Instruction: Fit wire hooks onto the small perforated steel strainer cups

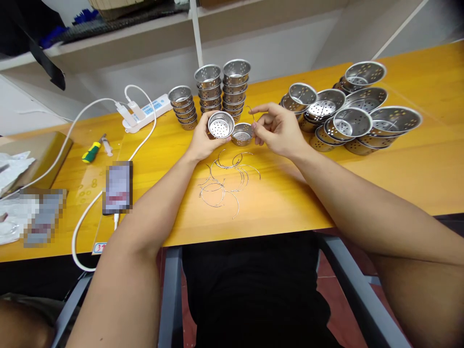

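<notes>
While cradling a small silvery perforated steel cup [221, 125] in the left hand [202, 140], pinching a thin curved metal wire [253, 116] nearby with the right hand [274, 126]. Might drop it through too light a pinch, or snag loose curved silvery wires [225, 167] on the yellow wooden table [282, 212] by dragging a forearm

My desk [290, 212] is yellow-orange with wood grain. The perforated cups [221, 125] are silver, patterned with round holes. I see a green-and-yellow screwdriver handle [91, 152], a white cable [148, 137], a blue-marked white power strip [147, 114] and my black clothing [250, 290].
</notes>
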The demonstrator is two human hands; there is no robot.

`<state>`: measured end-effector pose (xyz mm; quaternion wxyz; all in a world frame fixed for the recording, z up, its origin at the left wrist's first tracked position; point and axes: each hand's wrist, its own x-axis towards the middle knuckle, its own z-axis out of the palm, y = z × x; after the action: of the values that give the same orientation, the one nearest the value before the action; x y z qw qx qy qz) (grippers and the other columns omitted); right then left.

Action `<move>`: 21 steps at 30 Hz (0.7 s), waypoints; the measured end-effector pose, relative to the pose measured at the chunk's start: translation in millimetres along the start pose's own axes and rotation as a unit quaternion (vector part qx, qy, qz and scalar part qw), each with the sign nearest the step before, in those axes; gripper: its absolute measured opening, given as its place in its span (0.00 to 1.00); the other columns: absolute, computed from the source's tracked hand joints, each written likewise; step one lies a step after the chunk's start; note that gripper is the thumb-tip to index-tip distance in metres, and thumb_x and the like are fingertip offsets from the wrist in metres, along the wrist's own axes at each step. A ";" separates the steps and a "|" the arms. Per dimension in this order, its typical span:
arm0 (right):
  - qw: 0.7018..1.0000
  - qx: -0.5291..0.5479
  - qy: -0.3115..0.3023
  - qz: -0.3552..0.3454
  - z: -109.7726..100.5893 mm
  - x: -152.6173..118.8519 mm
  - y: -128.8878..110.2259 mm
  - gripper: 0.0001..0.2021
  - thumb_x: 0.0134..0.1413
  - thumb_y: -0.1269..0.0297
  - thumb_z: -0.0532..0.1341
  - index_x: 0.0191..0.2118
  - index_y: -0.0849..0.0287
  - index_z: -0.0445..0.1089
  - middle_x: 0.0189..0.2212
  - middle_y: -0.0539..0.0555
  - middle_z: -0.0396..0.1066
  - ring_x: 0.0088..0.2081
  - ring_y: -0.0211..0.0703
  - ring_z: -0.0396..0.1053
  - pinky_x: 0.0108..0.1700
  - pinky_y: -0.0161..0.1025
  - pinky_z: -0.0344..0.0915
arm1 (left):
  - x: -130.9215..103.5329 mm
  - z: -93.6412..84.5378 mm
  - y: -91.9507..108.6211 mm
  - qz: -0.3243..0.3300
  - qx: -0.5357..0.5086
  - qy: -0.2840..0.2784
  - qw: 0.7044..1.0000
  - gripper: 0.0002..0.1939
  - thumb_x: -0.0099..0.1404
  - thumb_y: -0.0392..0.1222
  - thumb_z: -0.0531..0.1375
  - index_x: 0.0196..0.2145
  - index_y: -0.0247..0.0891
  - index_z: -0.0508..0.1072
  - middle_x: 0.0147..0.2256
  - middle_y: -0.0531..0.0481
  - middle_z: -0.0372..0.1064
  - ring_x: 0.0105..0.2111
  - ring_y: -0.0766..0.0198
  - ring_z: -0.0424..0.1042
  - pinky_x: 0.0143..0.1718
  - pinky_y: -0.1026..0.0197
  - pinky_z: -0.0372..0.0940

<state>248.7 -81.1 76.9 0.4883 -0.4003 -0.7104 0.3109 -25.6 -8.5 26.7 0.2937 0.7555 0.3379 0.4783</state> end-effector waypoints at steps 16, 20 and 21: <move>0.995 0.015 0.092 -0.031 -0.9 7.9 13.8 0.35 0.60 0.20 0.72 0.49 0.49 0.81 0.33 0.55 0.79 0.28 0.48 0.75 0.28 0.52 0.79 | -1.1 1.9 3.6 0.001 0.008 0.017 1.000 0.58 0.50 0.82 0.80 0.66 0.48 0.69 0.64 0.40 0.75 0.67 0.43 0.78 0.75 0.35 0.71; 0.996 0.014 0.085 -0.024 -1.7 5.8 6.9 0.29 0.65 0.27 0.73 0.51 0.48 0.80 0.30 0.52 0.74 0.25 0.44 0.69 0.26 0.47 0.72 | -1.6 -0.9 5.3 0.000 0.031 0.057 0.998 0.53 0.49 0.82 0.80 0.59 0.45 0.75 0.59 0.41 0.76 0.63 0.43 0.79 0.73 0.33 0.72; 0.996 0.012 0.085 -0.023 -1.5 5.2 4.5 0.27 0.66 0.28 0.73 0.49 0.48 0.79 0.29 0.51 0.73 0.25 0.44 0.68 0.27 0.47 0.70 | -1.8 -1.1 6.8 0.001 0.027 0.059 0.998 0.53 0.48 0.82 0.80 0.58 0.45 0.75 0.58 0.41 0.77 0.62 0.44 0.80 0.72 0.33 0.73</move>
<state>250.3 -74.3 76.0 0.5585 -0.4028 -0.6716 0.2734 -25.6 -13.9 31.3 0.2525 0.7341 0.3663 0.5130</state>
